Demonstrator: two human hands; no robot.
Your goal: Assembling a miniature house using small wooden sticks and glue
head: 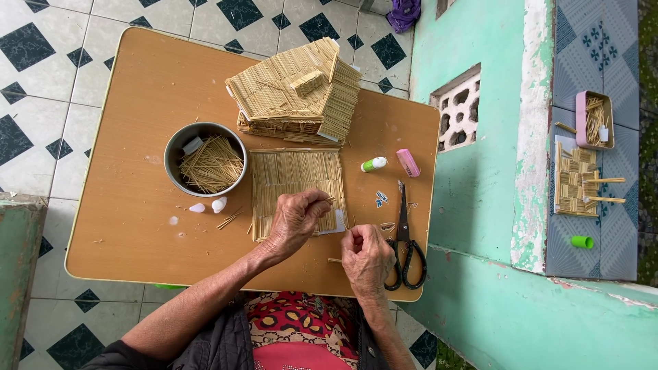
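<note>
With the left hand (296, 220) pinching one stick on the stick panel (296, 179) and the right hand (365, 257) curled shut, contents unclear, a slip could likely knock glued sticks askew.

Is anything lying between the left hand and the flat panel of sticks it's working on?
Nothing visible does. The left hand already rests on the stick panel at its lower right part, pinching a thin stick. The right hand is beside the panel's corner, on the table.
</note>
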